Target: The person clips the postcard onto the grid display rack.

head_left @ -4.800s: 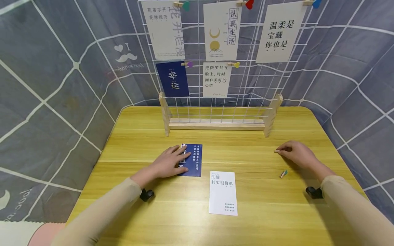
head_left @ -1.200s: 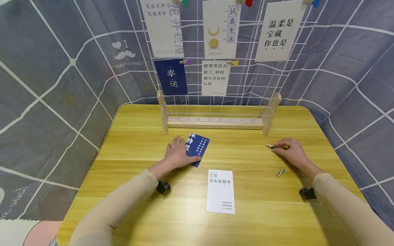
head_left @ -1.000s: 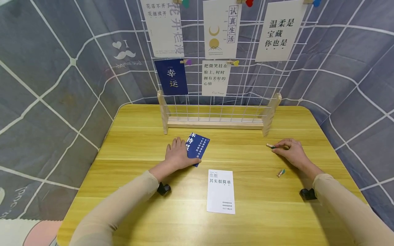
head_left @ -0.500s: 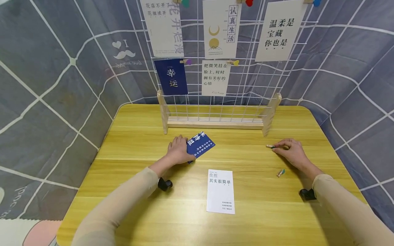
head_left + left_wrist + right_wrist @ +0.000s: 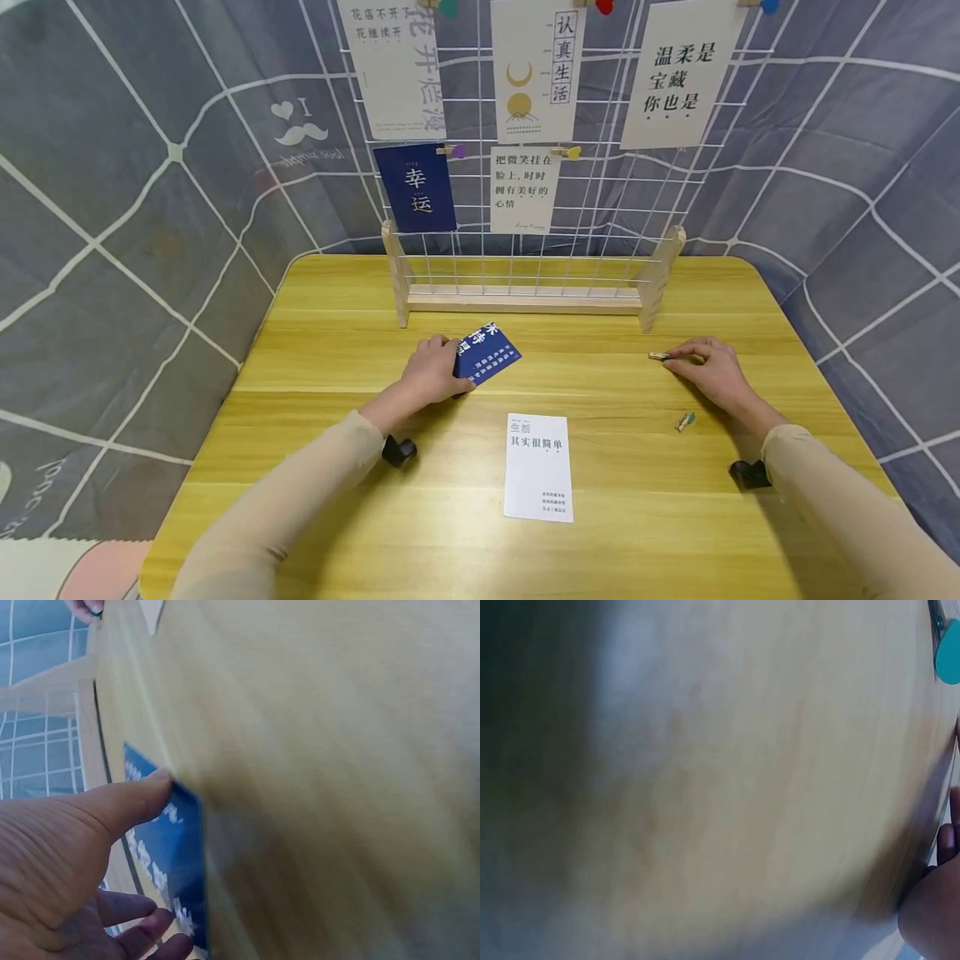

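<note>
Left hand (image 5: 431,373) curls its fingers round the blue card (image 5: 487,357), lifted off the surface at 12 o'clock of the white card (image 5: 539,467). Right hand (image 5: 708,369) pinches a wooden clip (image 5: 659,357). Five cards already hang on the grid rack (image 5: 525,250); these two remain.

1. A yellow wooden table (image 5: 600,550) is seen, carrying everything.
2. A wooden-footed wire grid rack (image 5: 525,298) is stood at 12 o'clock.
3. A white card (image 5: 538,467) is laid at the centre.
4. A blue card (image 5: 489,358) is placed toward 11 o'clock of it.
5. Two small clips (image 5: 659,357) (image 5: 685,422) are laid toward 3 o'clock.
</note>
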`<state>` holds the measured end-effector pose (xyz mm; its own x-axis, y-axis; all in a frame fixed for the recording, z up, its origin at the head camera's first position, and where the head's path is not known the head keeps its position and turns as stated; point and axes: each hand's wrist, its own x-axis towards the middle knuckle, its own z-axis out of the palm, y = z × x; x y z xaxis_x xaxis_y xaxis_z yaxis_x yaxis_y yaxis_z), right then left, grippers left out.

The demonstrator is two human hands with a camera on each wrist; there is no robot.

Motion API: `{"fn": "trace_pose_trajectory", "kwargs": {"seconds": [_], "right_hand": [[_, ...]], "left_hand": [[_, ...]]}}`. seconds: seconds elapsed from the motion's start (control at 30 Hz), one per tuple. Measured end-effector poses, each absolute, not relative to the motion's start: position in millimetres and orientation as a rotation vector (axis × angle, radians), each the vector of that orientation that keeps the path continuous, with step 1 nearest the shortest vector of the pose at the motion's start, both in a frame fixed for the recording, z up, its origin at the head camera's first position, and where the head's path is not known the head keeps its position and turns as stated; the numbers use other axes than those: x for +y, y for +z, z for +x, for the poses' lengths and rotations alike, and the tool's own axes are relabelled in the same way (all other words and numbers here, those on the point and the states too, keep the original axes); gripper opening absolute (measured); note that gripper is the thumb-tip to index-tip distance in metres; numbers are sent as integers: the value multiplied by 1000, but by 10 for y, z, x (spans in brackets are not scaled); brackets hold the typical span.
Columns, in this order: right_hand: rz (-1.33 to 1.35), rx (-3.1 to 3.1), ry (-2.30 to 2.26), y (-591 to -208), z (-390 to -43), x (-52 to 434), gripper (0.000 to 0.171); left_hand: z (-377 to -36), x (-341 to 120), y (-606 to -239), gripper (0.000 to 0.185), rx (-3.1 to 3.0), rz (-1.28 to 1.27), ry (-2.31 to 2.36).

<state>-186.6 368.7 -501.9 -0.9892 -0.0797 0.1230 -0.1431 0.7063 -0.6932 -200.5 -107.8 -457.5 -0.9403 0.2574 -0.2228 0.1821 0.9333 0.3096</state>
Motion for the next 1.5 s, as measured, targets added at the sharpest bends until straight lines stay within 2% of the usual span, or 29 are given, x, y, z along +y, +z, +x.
{"fn": "trace_pose_trajectory", "kwargs": {"seconds": [0.27,0.5,0.77,1.27,1.37,1.5], "right_hand": [[171,-2825,1164,-5017,-1870,3678,31],[169,-2822,1171,-5037,-1882,3690,32],[162,-2839,1162,-5047,-1882,3687,32],[163,-2831,1172,-5052,-1889,3686,32],[156,-2831,1185,-5042,-1888,3689,33],[126,-2845,1194,-5021,-1885,3693,36]], "left_hand": [[-2094,-1078,-4512,104,2771,230,426],[-2129,-1053,-4491,87,2769,223,482],[-2101,-1051,-4529,100,2798,178,387],[-2127,-931,-4485,100,2777,186,578],[-2136,-962,-4466,89,2749,219,626],[-2178,-1059,-4429,57,2693,294,728]]}}
